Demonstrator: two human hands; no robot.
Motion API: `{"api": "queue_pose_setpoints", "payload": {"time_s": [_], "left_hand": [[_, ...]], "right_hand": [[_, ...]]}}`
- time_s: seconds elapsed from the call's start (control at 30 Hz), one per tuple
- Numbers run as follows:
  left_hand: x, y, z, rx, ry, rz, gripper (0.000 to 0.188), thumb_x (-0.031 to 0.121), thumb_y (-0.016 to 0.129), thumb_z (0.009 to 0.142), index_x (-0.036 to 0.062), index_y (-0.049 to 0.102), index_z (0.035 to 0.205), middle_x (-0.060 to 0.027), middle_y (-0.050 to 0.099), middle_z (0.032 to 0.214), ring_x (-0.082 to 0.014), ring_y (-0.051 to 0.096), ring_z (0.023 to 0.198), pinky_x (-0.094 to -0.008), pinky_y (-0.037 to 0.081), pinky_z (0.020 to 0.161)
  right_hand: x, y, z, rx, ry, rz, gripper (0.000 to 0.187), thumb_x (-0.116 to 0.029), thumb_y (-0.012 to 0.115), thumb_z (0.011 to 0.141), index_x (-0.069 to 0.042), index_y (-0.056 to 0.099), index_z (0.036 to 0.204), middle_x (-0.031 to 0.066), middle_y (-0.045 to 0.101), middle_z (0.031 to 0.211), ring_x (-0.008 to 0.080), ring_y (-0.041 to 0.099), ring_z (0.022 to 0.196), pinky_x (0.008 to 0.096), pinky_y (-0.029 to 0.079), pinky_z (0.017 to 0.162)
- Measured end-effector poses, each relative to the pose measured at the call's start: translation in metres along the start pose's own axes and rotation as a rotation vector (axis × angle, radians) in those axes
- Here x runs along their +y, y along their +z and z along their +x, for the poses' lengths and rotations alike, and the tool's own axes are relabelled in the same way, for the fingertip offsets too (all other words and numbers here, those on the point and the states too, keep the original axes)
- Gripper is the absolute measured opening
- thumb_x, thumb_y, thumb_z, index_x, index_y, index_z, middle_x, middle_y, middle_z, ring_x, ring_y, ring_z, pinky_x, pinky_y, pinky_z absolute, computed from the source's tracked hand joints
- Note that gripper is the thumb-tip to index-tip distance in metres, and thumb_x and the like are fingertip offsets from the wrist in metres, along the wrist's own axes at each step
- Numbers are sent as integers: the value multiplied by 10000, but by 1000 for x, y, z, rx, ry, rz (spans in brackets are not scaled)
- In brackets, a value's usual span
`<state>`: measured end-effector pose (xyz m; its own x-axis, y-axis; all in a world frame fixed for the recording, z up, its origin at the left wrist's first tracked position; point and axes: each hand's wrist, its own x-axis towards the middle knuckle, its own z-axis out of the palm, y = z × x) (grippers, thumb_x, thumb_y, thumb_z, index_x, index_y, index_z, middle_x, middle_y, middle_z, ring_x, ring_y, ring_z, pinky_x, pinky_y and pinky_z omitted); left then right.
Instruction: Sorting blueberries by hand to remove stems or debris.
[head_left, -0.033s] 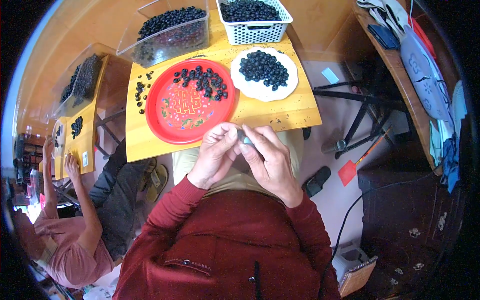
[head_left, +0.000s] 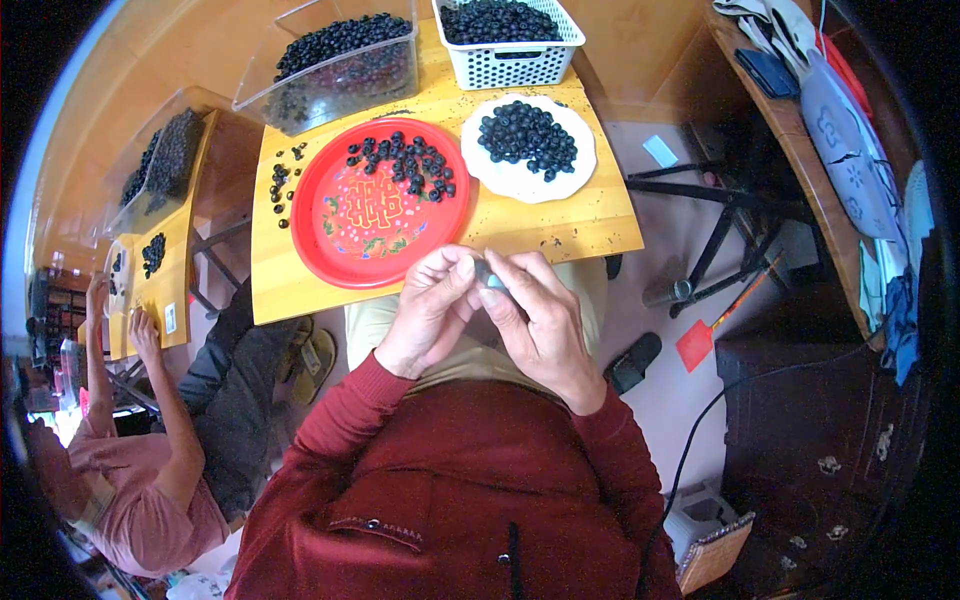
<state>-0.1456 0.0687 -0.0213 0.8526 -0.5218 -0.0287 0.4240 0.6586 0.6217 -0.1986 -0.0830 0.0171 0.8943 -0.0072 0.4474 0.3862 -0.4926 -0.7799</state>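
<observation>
Just beyond my lap, at the near edge of the table, my left hand [head_left: 438, 305] and my right hand [head_left: 535, 315] meet at the fingertips. Thumb and fingers of the left are pinched round a small dark round thing that looks like a blueberry [head_left: 482, 271]. My right hand's thumb and forefinger close on a small pale-green thing [head_left: 495, 282], too small to name, touching the dark one. A red round tray [head_left: 318, 222] lies beyond my left hand, with loose blueberries [head_left: 410, 162] on its far side. Further right is a white scalloped plate [head_left: 583, 125] heaped with blueberries [head_left: 527, 138].
Behind stand a clear plastic bin [head_left: 300, 108] and a white perforated basket [head_left: 510, 68], both full of blueberries. Several berries [head_left: 281, 185] lie left of the tray on the wooden table [head_left: 275, 280]. A co-worker [head_left: 150, 480] sits at another table on the left.
</observation>
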Motion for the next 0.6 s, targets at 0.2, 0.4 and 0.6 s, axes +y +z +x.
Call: {"api": "queue_pose_setpoints", "payload": {"time_s": [0.2,0.4,0.6], "left_hand": [[1,1,-1,-8,3,-7,144,162,596,969,42,629,1039,-47,658,973,-128,634,888,-305,533,809],[3,0,0,-25,1,-17,133,155,589,973,45,624,1037,-46,655,971,-127,634,882,-297,533,803],[2,5,-3,-9,22,-12,131,151,605,962,44,624,1034,-43,655,975,-117,629,906,-266,533,804]], "right_hand": [[-1,0,1,4,-6,42,330,-150,620,921,22,593,1201,167,618,993,339,661,832,389,533,688],[1,2,4,7,-23,134,312,-126,610,927,49,593,1185,177,618,974,315,654,818,365,524,701],[5,3,5,31,-28,185,309,-115,609,930,68,594,1178,181,617,963,290,649,792,339,515,696]]}}
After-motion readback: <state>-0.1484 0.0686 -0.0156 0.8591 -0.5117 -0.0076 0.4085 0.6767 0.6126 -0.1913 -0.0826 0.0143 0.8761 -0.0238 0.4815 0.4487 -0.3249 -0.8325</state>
